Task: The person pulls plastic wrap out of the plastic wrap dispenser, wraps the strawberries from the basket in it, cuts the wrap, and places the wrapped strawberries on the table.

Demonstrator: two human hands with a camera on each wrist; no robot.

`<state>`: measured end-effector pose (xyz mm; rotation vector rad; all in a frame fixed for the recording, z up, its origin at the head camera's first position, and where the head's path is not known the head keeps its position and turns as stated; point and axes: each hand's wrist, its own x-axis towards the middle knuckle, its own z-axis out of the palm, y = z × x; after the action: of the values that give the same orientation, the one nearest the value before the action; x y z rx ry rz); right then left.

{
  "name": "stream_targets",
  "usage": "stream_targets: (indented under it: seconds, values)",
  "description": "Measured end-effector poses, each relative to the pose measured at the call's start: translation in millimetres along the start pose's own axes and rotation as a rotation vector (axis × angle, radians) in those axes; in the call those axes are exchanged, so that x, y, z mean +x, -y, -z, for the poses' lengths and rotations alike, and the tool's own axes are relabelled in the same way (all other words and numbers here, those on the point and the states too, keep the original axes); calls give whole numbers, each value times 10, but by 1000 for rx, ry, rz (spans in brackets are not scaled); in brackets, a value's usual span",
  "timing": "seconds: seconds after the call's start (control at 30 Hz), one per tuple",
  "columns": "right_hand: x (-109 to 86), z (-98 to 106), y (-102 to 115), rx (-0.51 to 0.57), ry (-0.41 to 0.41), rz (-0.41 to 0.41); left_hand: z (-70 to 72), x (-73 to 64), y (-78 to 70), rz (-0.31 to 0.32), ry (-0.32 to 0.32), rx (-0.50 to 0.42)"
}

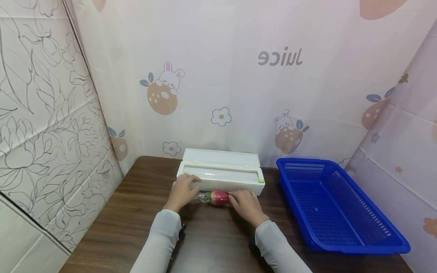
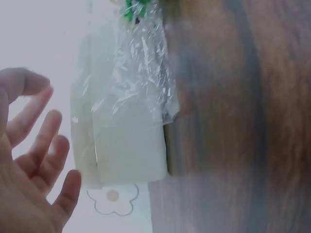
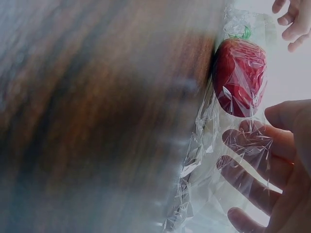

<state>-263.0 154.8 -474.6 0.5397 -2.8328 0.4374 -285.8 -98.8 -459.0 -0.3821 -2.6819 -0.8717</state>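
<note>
Big bunny cloth (image 1: 232, 91) is hanging at back. Brown table (image 1: 116, 223) is standing in front. Blue basket (image 1: 358, 249) is sitting on table's right side. Long white box (image 1: 222, 184) is lying near back edge, lid (image 1: 220, 157) standing open. Left hand (image 1: 183, 192) is hovering by box's left end, fingers spreading apart. Right hand (image 1: 247, 205) is touching clear wrap (image 3: 194, 194); cannot tell if pinching it. Red fruit (image 1: 219, 198) is lying inside wrap, between hands, just in front of box. Tiny green piece (image 1: 261, 181) is sitting at box's right end.

Left wrist view: green top (image 2: 129, 10) cropped, tabletop (image 2: 233, 116) blurred
</note>
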Motion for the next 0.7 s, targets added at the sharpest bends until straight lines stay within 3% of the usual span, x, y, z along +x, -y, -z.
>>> stream_targets:
  seconds: [0.13, 0.47, 0.57, 0.7]
  values:
    - [-6, -1, -11, 5, -13, -1, 66, 32, 46, 82, -118, -42]
    - [13, 3, -52, 8, -49, 0, 100, 119, 210, 244, -263, -296]
    - [13, 17, -55, 10, -59, -5, 72, 138, 293, 324, -250, -375]
    - [7, 30, -62, 16, -56, -18, 32, 152, 377, 407, -166, -475]
